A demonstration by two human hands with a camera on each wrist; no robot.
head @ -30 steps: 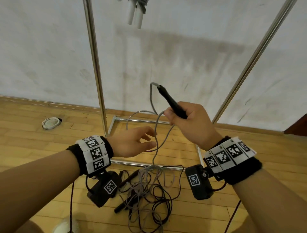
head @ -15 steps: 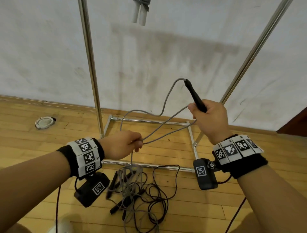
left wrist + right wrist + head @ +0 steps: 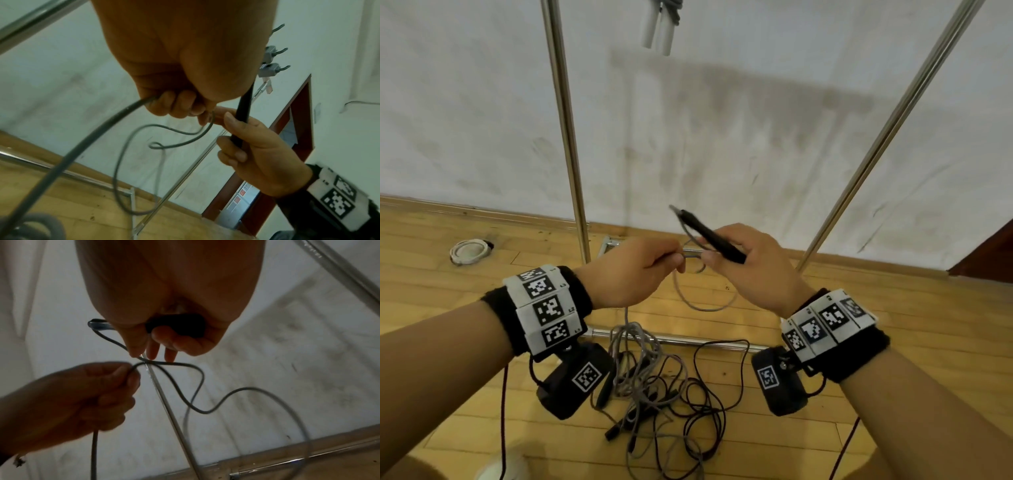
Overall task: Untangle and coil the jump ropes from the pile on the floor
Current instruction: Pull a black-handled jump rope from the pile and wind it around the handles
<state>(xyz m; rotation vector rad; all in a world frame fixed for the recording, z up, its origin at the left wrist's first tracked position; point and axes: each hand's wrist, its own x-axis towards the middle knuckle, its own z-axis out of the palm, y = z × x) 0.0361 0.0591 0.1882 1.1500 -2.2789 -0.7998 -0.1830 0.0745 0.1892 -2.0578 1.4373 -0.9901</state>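
Note:
My right hand [image 3: 739, 260] grips the black handle [image 3: 709, 233] of a grey jump rope; the handle [image 3: 243, 105] points up and left, its butt [image 3: 176, 327] sticking out of my palm. My left hand [image 3: 643, 263] pinches the grey cord [image 3: 86, 146] right beside the right fingers, and the same cord [image 3: 131, 369] bends over the left thumb. A loose loop of grey cord [image 3: 702, 301] hangs below both hands. From the left hand the cord drops to the tangled pile [image 3: 650, 383] of grey and black ropes on the wooden floor.
A chrome rack stands ahead, with an upright pole [image 3: 565, 130], a slanted pole [image 3: 887, 137] and a base bar [image 3: 688, 339] behind the pile. Two white handles [image 3: 659, 29] hang at the top. A white coiled rope [image 3: 469, 251] lies at far left by the wall.
Both hands have come together: the right hand moved down and left with the handle, the left hand rose to meet it, and the cord between them has slackened into a hanging loop.

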